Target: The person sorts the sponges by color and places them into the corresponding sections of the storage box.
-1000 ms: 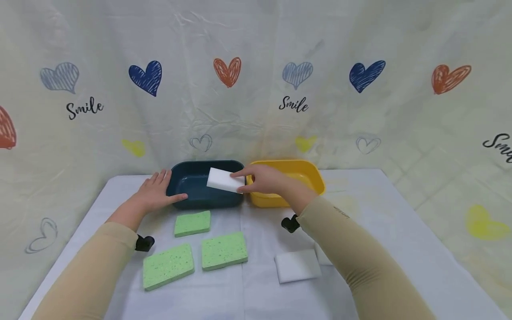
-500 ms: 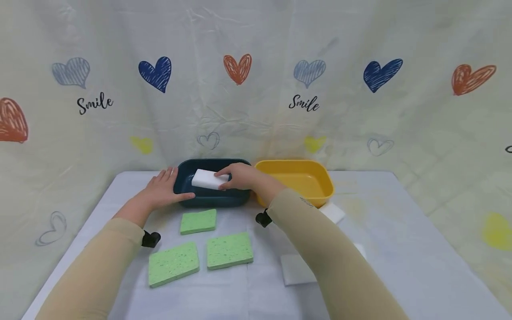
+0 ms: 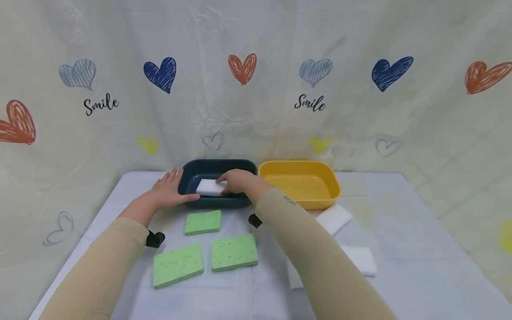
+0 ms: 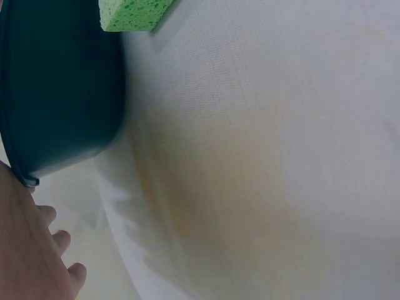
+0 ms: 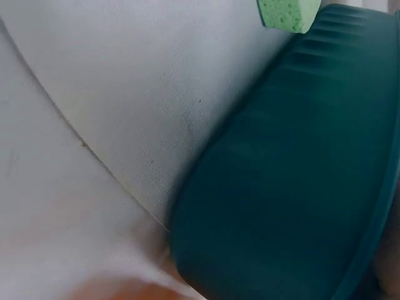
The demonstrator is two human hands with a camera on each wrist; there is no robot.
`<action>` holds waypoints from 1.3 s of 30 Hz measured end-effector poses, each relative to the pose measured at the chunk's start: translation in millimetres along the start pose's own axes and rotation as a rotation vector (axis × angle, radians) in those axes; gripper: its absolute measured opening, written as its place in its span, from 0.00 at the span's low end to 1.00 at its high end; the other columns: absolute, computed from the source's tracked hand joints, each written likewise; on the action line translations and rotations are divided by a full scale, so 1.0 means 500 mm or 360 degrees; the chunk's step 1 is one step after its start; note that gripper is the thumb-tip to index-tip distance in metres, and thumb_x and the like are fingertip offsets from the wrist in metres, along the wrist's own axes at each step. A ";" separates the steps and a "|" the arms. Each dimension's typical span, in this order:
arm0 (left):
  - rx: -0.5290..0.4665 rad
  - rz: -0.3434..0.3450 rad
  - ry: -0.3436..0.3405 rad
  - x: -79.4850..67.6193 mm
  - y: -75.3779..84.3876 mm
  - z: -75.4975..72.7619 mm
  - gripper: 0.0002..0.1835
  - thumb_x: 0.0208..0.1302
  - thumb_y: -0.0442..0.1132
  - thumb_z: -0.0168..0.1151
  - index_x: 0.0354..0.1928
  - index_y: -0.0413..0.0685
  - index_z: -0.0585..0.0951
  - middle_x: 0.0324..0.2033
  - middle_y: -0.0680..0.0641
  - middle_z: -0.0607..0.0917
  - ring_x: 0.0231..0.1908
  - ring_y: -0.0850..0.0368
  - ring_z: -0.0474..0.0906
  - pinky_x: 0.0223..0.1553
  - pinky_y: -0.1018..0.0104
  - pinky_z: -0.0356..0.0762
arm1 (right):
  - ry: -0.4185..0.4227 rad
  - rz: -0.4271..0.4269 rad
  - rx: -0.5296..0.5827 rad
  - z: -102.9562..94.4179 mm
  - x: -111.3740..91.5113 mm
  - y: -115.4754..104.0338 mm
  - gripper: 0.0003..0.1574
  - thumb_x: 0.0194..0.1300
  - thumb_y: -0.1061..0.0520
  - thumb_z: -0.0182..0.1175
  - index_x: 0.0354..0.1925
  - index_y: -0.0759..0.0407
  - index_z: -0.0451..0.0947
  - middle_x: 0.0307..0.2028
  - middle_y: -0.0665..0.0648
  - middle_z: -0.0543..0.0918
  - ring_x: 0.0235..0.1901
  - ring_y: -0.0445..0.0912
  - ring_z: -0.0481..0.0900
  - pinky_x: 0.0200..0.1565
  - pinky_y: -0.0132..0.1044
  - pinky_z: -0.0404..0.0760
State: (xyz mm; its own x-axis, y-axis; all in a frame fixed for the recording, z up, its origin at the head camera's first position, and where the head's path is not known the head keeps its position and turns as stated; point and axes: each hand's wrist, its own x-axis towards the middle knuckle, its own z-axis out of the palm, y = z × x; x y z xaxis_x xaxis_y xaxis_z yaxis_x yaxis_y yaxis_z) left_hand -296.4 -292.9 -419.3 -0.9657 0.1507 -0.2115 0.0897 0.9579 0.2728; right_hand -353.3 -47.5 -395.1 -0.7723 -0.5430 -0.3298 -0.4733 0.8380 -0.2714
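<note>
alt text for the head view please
A person's right hand holds a white block inside a dark teal tray, the left hand at its rim. A yellow tray stands beside it; three green sponges lie in front.

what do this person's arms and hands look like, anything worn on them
The left hand and right hand are bare. The left sleeve and right sleeve are beige and long; the right one bears a small dark marking, too small to read. A small black piece juts out by each wrist.
</note>
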 end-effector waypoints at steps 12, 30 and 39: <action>-0.0008 -0.0016 -0.0033 0.001 0.003 -0.004 0.70 0.54 0.82 0.51 0.77 0.35 0.37 0.75 0.28 0.38 0.74 0.28 0.33 0.70 0.31 0.35 | -0.0042 -0.0010 0.0045 -0.005 0.015 -0.006 0.37 0.66 0.42 0.65 0.71 0.34 0.67 0.70 0.52 0.67 0.65 0.48 0.67 0.69 0.48 0.64; -0.0010 -0.0030 -0.0047 -0.003 -0.002 -0.006 0.70 0.53 0.82 0.50 0.77 0.35 0.37 0.74 0.25 0.38 0.73 0.25 0.34 0.69 0.30 0.35 | 0.0213 -0.0127 0.0126 -0.064 -0.071 0.024 0.41 0.63 0.39 0.67 0.72 0.33 0.66 0.71 0.55 0.65 0.66 0.51 0.66 0.67 0.47 0.67; -0.0059 -0.0019 -0.0064 -0.011 0.004 -0.010 0.70 0.53 0.81 0.52 0.77 0.35 0.35 0.73 0.24 0.38 0.72 0.25 0.33 0.69 0.30 0.34 | 0.0237 -0.0147 0.0105 -0.091 -0.184 0.070 0.40 0.62 0.37 0.66 0.71 0.33 0.67 0.73 0.57 0.62 0.69 0.53 0.63 0.68 0.51 0.65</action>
State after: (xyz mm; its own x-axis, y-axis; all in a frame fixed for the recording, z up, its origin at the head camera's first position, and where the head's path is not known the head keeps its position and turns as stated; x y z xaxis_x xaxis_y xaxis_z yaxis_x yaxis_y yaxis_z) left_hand -292.1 -292.9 -413.0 -0.9561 0.1497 -0.2521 0.0685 0.9501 0.3045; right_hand -318.1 34.3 -332.9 -0.7835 -0.5992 -0.1643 -0.5200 0.7772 -0.3544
